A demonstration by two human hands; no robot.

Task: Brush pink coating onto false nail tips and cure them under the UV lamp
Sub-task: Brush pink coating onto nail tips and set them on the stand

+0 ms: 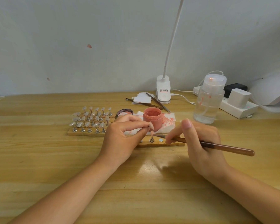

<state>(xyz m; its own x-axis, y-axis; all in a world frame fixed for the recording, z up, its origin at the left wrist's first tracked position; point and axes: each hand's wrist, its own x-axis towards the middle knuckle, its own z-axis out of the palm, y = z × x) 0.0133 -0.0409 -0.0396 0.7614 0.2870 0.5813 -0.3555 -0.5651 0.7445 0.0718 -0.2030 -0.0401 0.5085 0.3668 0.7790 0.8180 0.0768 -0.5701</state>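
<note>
- Nearest, at five o'clock: right hand [199,143] pinching a brown brush [217,146], handle pointing to three o'clock, tip aimed at nine o'clock toward a small pink nail tip [152,133].
- Next, at seven o'clock: left hand [123,136] with fingers curled, pinching a pale nail tip [151,125] between thumb and forefinger, just above the brush tip.
- Under both hands: a wooden strip [153,143] bearing a metal stand [151,139] with the pink tip on top, a round magnet [161,140] beside it.
- Beyond, centre: open pink jar [152,118] standing on a stained tissue [167,122], its lid [125,112] at ten o'clock from it.
- At ten o'clock: rows of clear nail tips [90,118] on stands.
- At two o'clock: clear pump bottle [208,101].
- Farthest: clip lamp [163,89] at twelve, tweezers [157,102] beside it, white UV lamp [271,91] at the right edge.
</note>
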